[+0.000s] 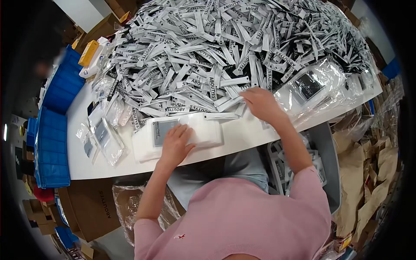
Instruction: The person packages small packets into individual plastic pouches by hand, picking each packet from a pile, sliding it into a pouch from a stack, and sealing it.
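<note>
My left hand (177,142) lies with its fingers stretched over a stack of clear plastic bags (203,132) that carry a grey label (161,130). At the near edge of a big heap of narrow white stick sachets (190,65) printed "ABOUTYES", my right hand (264,105) has its fingers drawn together on the end of a sachet (229,102). One loose sachet (221,115) lies along the far edge of the stack, between my two hands.
Right of the heap lie more labelled clear bags (307,86). Two filled bags (104,134) lie at the left, beside blue bins (52,143). Below the table's right edge stands a grey tub (331,173) with labelled packs inside. Brown paper (368,186) is farther right.
</note>
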Motion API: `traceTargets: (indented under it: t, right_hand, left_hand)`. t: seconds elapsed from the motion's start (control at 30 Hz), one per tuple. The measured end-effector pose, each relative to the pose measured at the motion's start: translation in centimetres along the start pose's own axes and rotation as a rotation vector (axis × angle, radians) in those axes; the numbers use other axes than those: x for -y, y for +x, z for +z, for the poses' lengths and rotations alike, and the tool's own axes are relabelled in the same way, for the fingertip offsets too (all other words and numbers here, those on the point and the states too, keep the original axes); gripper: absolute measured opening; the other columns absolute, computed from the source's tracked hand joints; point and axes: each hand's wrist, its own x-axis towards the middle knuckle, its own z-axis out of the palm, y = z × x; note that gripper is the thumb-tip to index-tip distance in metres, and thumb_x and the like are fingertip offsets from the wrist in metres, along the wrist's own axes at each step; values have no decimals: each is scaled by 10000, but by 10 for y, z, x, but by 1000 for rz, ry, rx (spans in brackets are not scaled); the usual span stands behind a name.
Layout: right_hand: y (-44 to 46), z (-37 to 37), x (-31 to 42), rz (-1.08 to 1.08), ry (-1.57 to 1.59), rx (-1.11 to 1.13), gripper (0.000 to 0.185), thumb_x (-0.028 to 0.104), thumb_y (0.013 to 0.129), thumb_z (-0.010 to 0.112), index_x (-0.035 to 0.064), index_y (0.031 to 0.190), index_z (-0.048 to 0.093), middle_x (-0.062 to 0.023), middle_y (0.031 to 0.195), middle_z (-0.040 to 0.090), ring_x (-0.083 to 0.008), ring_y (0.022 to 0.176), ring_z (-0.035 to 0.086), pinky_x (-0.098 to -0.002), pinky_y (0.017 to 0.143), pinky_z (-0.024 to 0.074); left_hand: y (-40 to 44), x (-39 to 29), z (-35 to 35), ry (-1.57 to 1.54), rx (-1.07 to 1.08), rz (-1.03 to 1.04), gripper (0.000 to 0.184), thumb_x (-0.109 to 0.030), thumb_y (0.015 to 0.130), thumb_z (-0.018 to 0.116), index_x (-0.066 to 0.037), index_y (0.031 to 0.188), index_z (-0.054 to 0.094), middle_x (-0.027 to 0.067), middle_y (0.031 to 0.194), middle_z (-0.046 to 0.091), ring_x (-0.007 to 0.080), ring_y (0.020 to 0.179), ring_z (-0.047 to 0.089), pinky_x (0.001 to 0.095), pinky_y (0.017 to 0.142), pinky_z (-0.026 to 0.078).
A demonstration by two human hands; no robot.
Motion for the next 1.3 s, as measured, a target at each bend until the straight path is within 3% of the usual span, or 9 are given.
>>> traceTargets:
  t: [0.13, 0.2, 0.4, 0.57, 0.67, 0.87, 0.97, 1.1, 1.3]
  right_hand:
    - [55, 71, -29, -188, -285, -143, 261, 42, 742, 523, 78, 995, 573, -114, 879, 555, -292, 812, 579, -404, 690, 480]
    - [64, 74, -42, 58, -150, 135, 153, 72, 750, 538, 68, 901, 561, -108, 834, 529, -303, 794, 578, -420, 695, 473]
    - [78, 62, -65, 35, -83, 42, 82, 107, 743, 567, 55, 806, 563, -107, 835, 558, -293, 779, 595, -408, 638, 496]
    - [125, 87, -73, -79, -406, 337, 108, 36, 699, 557, 50, 799, 598, -105, 848, 565, -284, 801, 603, -411, 663, 491]
    - [143, 64, -65, -156, -424, 542, 105, 105, 708, 583, 60, 789, 632, -117, 855, 615, -289, 802, 620, -409, 658, 507]
    - [141, 56, -84, 171, -91, 248, 187, 146, 749, 556, 54, 911, 543, -162, 867, 607, -344, 820, 591, -457, 711, 466]
    - [126, 68, -80, -89, -295, 491, 185, 110, 736, 572, 73, 917, 575, -131, 839, 617, -313, 810, 605, -430, 702, 484]
    - [132, 71, -66, -157, -435, 507, 227, 72, 713, 564, 52, 938, 583, -115, 875, 618, -292, 854, 611, -406, 707, 500]
    - [138, 49, -73, 222, -87, 256, 201, 111, 796, 503, 34, 981, 514, -189, 910, 605, -362, 902, 571, -449, 755, 445]
  left_hand:
    - [-4, 7, 8, -23, -31, 27, 514, -209, 685, 714, -34, 1133, 532, 127, 1175, 528, 321, 1132, 453, 427, 942, 353]
    - [-15, 15, 10, -17, -104, 21, 473, -221, 715, 684, -32, 1126, 544, 122, 1196, 526, 314, 1144, 455, 443, 955, 343]
    - [-32, 26, 31, 20, -262, 68, 461, -237, 730, 652, -46, 1136, 547, 108, 1222, 519, 294, 1161, 457, 444, 976, 327]
    - [-30, 25, 30, 29, -265, 68, 449, -238, 739, 638, -41, 1133, 546, 112, 1218, 522, 293, 1155, 463, 438, 975, 332]
    - [-31, 25, 31, -15, -309, 73, 428, -203, 731, 618, -33, 1120, 555, 132, 1197, 536, 314, 1142, 477, 444, 971, 333]
    - [-33, 26, 33, -21, -313, 68, 426, -239, 750, 633, -39, 1117, 548, 120, 1201, 529, 294, 1149, 469, 434, 972, 338]
    - [-33, 26, 30, -25, -307, 60, 427, -234, 741, 643, -37, 1109, 550, 120, 1197, 531, 294, 1147, 472, 434, 970, 340]
    - [-32, 23, 31, -28, -322, 60, 428, -216, 730, 653, -34, 1103, 551, 121, 1193, 533, 297, 1141, 475, 435, 971, 341]
    - [-33, 25, 32, -27, -317, 63, 439, -215, 728, 652, -34, 1114, 547, 120, 1195, 533, 298, 1147, 471, 434, 972, 338]
